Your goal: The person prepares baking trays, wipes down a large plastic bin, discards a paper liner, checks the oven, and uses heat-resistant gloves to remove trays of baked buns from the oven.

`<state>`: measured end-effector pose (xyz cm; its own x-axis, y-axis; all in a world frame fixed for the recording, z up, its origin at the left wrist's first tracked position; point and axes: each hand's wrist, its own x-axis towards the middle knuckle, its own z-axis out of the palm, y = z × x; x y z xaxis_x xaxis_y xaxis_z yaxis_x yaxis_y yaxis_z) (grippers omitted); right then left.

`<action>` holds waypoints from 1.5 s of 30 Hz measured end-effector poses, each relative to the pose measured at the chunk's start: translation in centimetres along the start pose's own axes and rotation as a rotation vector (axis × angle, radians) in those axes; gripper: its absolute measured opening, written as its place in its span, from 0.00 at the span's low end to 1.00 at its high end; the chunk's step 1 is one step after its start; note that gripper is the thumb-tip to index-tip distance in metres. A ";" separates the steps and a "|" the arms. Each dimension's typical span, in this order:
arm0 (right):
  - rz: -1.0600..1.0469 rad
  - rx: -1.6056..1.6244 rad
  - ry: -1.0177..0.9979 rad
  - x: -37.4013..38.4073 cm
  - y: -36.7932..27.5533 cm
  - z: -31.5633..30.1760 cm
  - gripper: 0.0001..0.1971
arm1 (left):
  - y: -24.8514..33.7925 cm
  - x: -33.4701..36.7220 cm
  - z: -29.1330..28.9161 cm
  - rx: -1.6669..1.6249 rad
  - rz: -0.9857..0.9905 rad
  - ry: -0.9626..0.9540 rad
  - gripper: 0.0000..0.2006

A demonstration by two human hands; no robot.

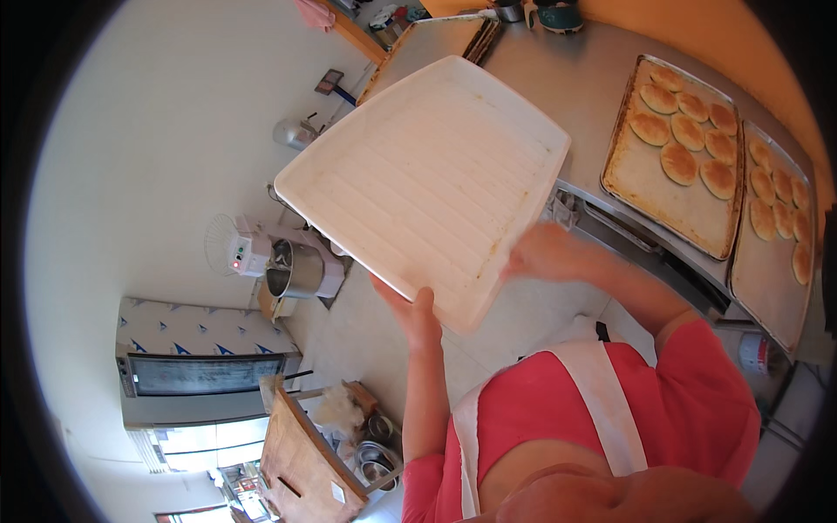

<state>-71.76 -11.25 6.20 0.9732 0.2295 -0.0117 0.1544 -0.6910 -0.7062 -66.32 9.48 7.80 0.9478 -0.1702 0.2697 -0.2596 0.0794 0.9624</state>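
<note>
A large white shallow tray with a ribbed bottom is held up, tilted, in front of me; a few brownish specks mark its inside. My left hand grips its near left edge, thumb over the rim and fingers underneath. At the near right edge, my right hand is closed against the rim, slightly blurred, its fingertips partly hidden. Beyond the tray, to the right, a baking sheet of round golden-brown breads lies on the steel worktable.
A second sheet of breads lies farther right. Stacked baking sheets sit at the worktable's far left end. On the left stand a dough mixer, a steel cabinet and a wooden-topped table beside metal bowls.
</note>
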 end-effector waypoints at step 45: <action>-0.515 0.303 0.068 4.9 -1.6 3.3 0.09 | 7.0 2.3 0.9 0.324 0.166 -0.133 0.39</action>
<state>-67.84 -6.76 4.88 0.7966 0.4315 0.4234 0.5630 -0.2741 -0.7797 -66.13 8.78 15.17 0.8612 -0.3084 0.4041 -0.4730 -0.1947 0.8593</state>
